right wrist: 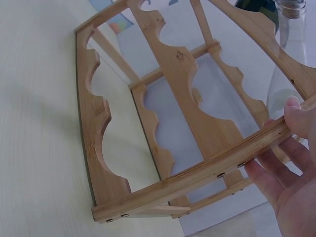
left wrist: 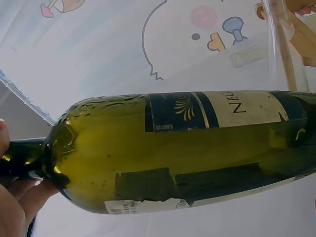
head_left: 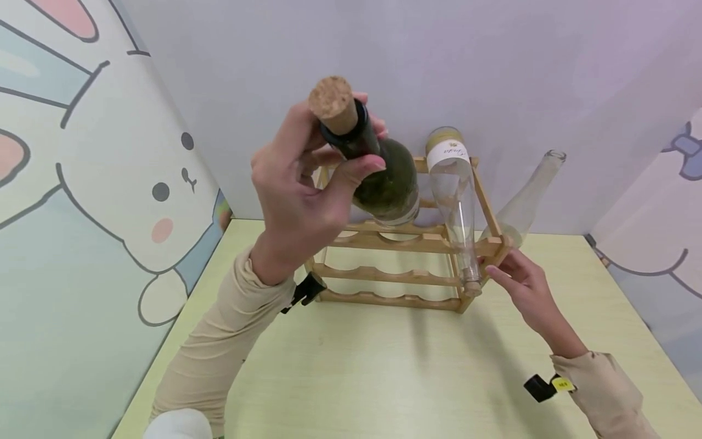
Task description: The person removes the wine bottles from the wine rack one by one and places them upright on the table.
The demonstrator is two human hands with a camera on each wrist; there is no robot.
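Over a pale table (head_left: 351, 366), before a plain wall (head_left: 384, 49): holding a green bottle (head_left: 392, 177) above a wooden rack (head_left: 411, 242).
Clamped round its neck (left wrist: 24, 155) with the left hand (head_left: 298, 189); pinching the rack's side post (right wrist: 197, 177) with the right hand (head_left: 523, 283). Might drop the green bottle through a slipping neck grip, or chip the clear bottle (head_left: 457, 195) slanting in the rack by swinging too far right.

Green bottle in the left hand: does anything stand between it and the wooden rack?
Nothing visible stands between the green bottle in the left hand and the middle of the top row of the wooden rack. A clear bottle lies at that row's right end; the right hand grips the rack's right side.
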